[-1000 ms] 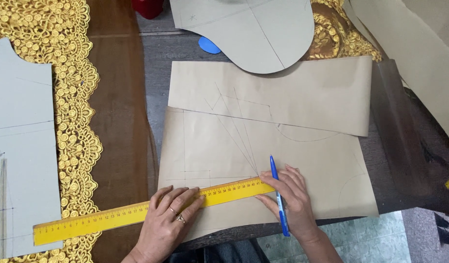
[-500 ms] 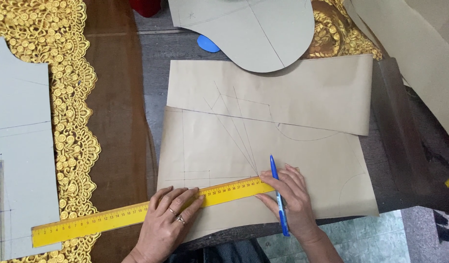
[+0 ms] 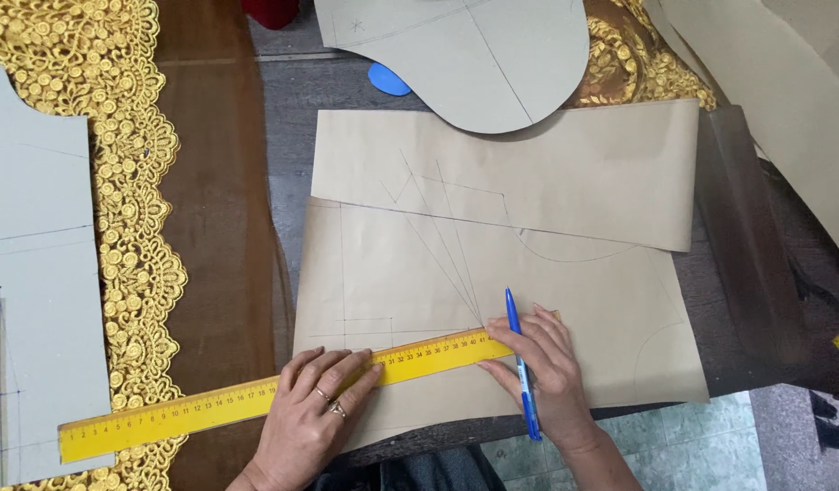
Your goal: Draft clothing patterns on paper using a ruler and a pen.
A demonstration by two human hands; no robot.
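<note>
Here, the left hand lies flat, fingers spread, pressing down on the yellow ruler; nothing is clasped in that grip. The right hand has its grip closed around a blue pen, tip pointing far, fingertips touching the ruler's right end. The ruler runs slantwise from near left up to the right, across the near edge of a brown paper sheet marked with pencilled lines.

Around: a second brown paper piece overlaps the sheet's far edge. Farther still, a grey card pattern with a rounded edge overlaps that piece; a small blue disc peeks out beside it. Far left, gold lace lies on sheer brown fabric, with another grey card pattern over it at the left edge. More brown paper crosses the far right corner.

The bench is dark, worn wood. Pale green floor tiles show near right.
</note>
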